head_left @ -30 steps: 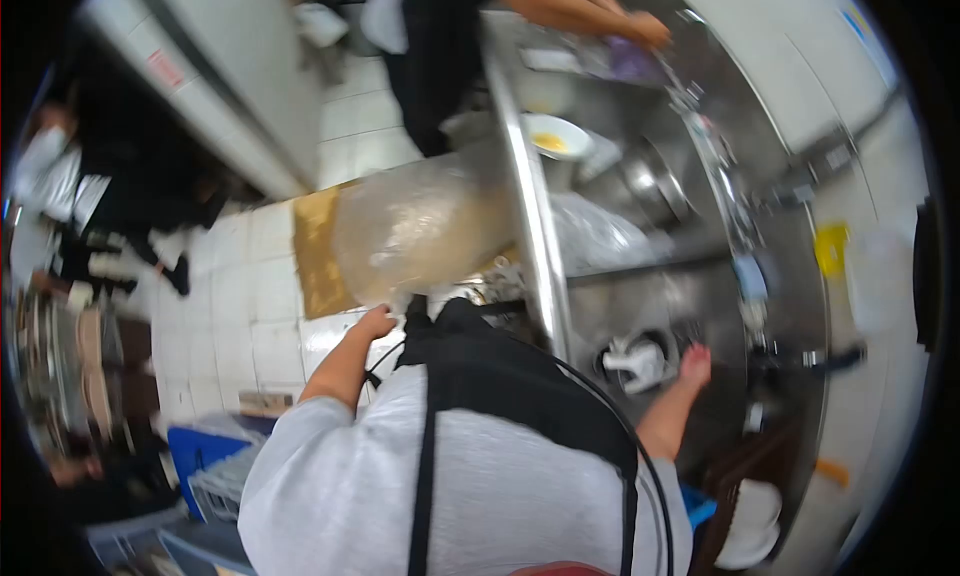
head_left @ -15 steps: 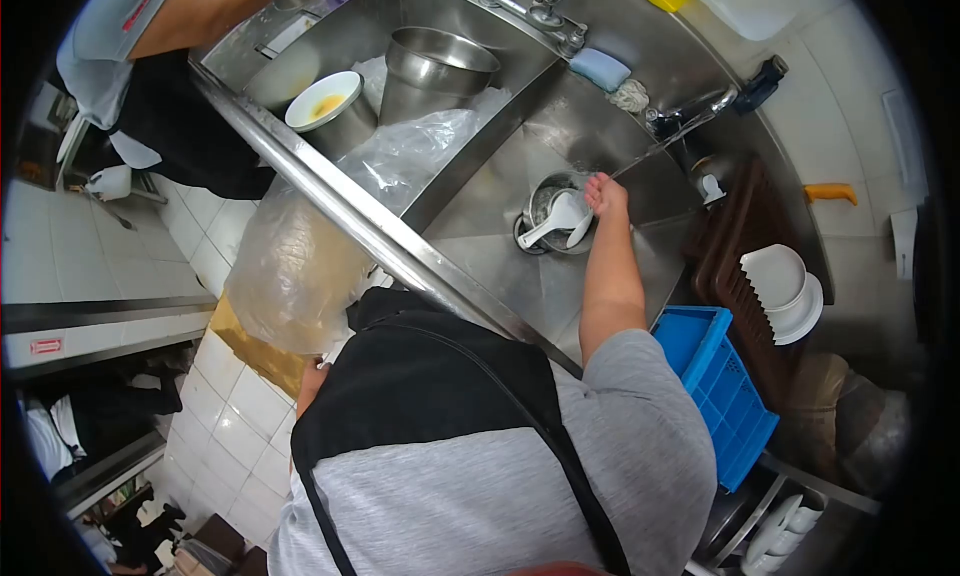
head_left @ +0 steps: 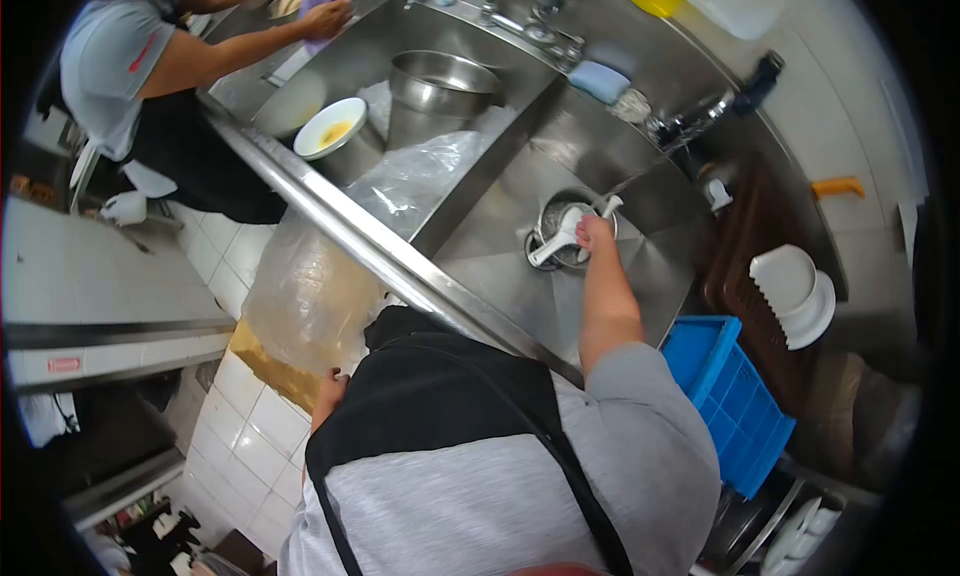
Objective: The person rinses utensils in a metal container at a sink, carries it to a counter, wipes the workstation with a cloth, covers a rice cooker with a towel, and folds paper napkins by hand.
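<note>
**A snag or a tip was the likeliest trouble**

The person's left hand [head_left: 330,386] hung low with its fingers loosely curled, near the big plastic bag [head_left: 305,296]; whether it held any of it, I could not tell. A careless pull there could have torn the thin plastic.

The right hand [head_left: 595,234] was in the near basin [head_left: 490,266], fingers nearly closed on what appeared to be a white spoon [head_left: 612,206]. That spoon was at the mouth of a small metal pot [head_left: 541,216], crowded against a second white spoon [head_left: 549,253]. Raising one could have dragged the other out, and a sideways tug might have tipped the pot, since it stood right by the drain [head_left: 536,261], perhaps on uneven footing.

Across the divider, a white bowl [head_left: 318,131] with something yellow inside leaned on a metal container [head_left: 355,156]; a bump could have made it slide and spill.
</note>
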